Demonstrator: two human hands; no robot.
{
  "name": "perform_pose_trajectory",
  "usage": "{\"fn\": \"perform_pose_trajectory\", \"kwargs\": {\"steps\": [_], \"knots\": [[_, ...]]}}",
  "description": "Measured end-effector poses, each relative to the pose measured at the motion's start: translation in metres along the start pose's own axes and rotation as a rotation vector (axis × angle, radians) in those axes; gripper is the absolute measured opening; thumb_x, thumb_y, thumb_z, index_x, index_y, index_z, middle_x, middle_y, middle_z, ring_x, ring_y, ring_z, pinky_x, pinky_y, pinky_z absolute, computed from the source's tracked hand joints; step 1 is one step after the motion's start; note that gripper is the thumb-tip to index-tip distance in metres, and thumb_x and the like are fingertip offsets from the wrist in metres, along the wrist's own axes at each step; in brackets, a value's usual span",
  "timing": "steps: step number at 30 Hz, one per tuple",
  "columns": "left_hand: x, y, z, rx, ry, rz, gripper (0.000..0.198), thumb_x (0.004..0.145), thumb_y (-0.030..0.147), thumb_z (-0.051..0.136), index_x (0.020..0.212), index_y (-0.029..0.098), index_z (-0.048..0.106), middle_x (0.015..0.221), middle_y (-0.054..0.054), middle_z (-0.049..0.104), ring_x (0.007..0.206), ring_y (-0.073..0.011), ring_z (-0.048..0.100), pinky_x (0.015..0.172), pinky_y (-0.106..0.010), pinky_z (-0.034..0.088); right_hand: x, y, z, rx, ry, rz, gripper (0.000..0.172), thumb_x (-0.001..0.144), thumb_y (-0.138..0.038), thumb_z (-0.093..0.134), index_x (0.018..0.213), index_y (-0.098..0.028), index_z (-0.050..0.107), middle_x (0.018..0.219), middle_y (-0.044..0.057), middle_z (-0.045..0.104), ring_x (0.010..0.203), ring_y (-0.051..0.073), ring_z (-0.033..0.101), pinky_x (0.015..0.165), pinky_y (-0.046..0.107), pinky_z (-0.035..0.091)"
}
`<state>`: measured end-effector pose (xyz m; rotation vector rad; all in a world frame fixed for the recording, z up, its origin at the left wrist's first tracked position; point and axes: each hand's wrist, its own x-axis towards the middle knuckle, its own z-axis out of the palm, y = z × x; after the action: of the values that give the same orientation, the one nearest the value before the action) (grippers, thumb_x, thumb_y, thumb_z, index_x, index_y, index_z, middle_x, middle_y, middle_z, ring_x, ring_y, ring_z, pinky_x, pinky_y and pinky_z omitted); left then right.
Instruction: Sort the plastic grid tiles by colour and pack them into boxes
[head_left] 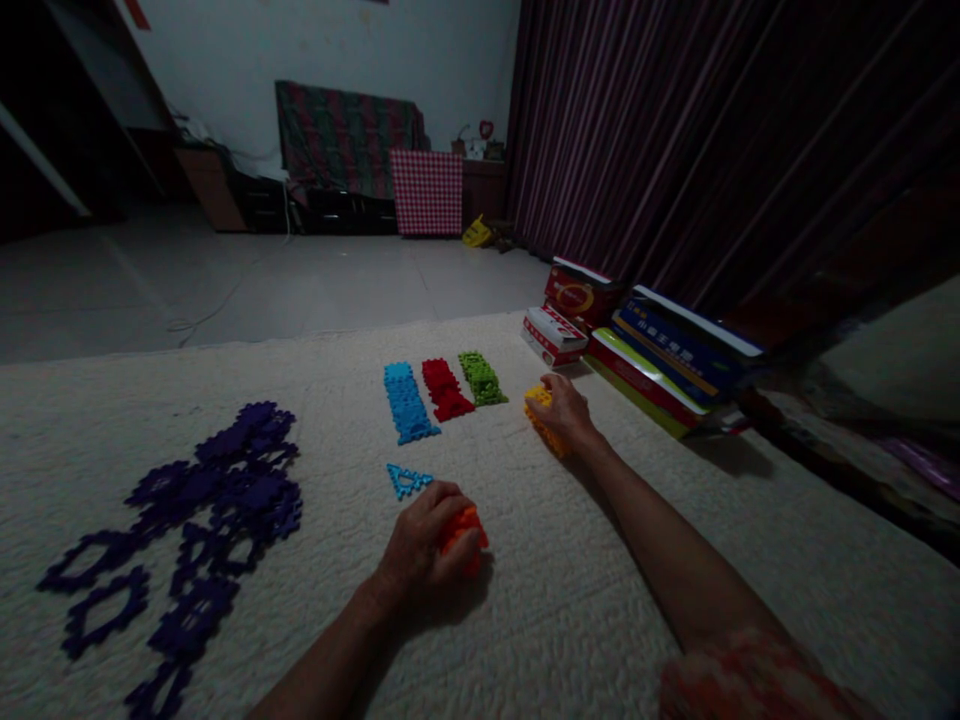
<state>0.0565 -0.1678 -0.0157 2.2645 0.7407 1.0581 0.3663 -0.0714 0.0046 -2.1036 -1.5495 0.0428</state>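
"Where are the fingers?"

"The left hand's [429, 538] are bent around a bundle of bright orange, toothed plastic pieces [468, 528], grasping it near the middle of the cream quilted cover [570, 610]. The right hand's [570, 408] curl over yellow toothed plastic pieces [553, 440], closer to the cover's right edge; whether they grip or only press, I can't tell."

"How do the pieces look?"

"The orange ones bunch together, partly hidden by the fingers. The yellow ones make a narrow row. Just beyond the left hand lies a light-blue triangular plastic frame [409, 482], toothed along its sides."

"Any writing?"

"Pale characters on the dark-blue cardboard box [679, 340], by the cover's right edge, too blurred to read for certain. The red cardboard box [576, 293], toward the far right corner, bears a gold ring-shaped emblem, its lettering illegible."
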Motion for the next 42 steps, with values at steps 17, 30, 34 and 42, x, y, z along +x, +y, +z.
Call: {"fn": "perform_pose_trajectory", "kwargs": {"steps": [17,30,34,42], "knots": [[0.002,0.005,-0.001,0.004,0.017,0.009,0.018,0.087,0.024,0.056,0.099,0.017,0.068,0.098,-0.01,0.066,0.087,-0.0205,0.064,0.076,-0.036,0.056,-0.004,-0.033,-0.024,-0.322,-0.376,0.185,0.075,0.077,-0.04,0.068,0.142,-0.019,0.038,0.13,0.022,0.056,0.118,0.041,0.059,0.096,0.057,0.043],[0.002,0.007,-0.003,0.015,0.011,-0.004,0.018,0.087,0.025,0.055,0.099,0.019,0.068,0.097,-0.011,0.066,0.086,-0.022,0.065,0.076,-0.039,0.057,0.01,-0.025,-0.025,-0.272,-0.425,0.139,0.057,0.077,-0.039,0.071,0.125,-0.015,0.052,0.129,0.022,0.059,0.114,0.034,0.064,0.088,0.038,0.05],[0.001,0.008,-0.001,0.004,-0.001,-0.026,0.017,0.087,0.024,0.055,0.099,0.019,0.067,0.098,-0.011,0.065,0.086,-0.0215,0.064,0.077,-0.039,0.057,0.023,-0.021,-0.022,-0.219,-0.412,0.149,0.048,0.08,-0.041,0.07,0.12,-0.017,0.056,0.119,0.018,0.065,0.106,0.03,0.068,0.079,0.034,0.052],[0.002,0.006,-0.001,-0.031,0.024,0.003,0.019,0.085,0.025,0.055,0.099,0.019,0.066,0.095,-0.011,0.065,0.085,-0.0216,0.063,0.073,-0.037,0.056,0.058,-0.038,0.007,-0.166,-0.313,0.171,0.057,0.082,-0.039,0.068,0.13,-0.016,0.048,0.134,0.022,0.054,0.118,0.032,0.061,0.089,0.037,0.05]]}}
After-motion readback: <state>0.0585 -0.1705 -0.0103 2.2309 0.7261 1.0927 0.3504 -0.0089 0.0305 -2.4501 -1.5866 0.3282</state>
